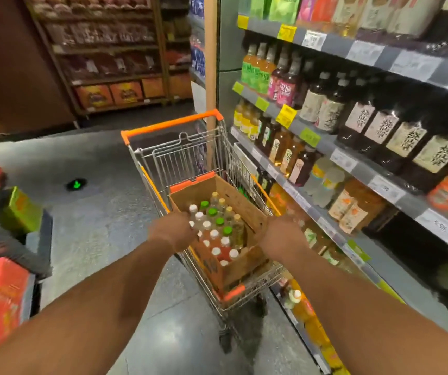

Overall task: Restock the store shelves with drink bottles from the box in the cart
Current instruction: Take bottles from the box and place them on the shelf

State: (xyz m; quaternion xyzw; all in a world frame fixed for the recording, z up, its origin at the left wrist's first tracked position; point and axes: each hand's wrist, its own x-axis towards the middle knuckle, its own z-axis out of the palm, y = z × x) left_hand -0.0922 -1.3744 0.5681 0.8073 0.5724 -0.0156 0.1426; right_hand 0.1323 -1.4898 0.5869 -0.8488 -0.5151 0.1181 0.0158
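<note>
Both hands reach into the box in the cart, parked beside the shelves for short carries. Left hand touches a bottle; right hand is at the box's shelf side. Fingers hidden, grip unclear.

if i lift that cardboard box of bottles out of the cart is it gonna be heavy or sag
Probably heavy: the cardboard box looks more than half full of capped bottles. Its open top and thin walls may flex, so supporting the bottom seems wise. The bottles stand packed together, so they should hardly tip.
</note>
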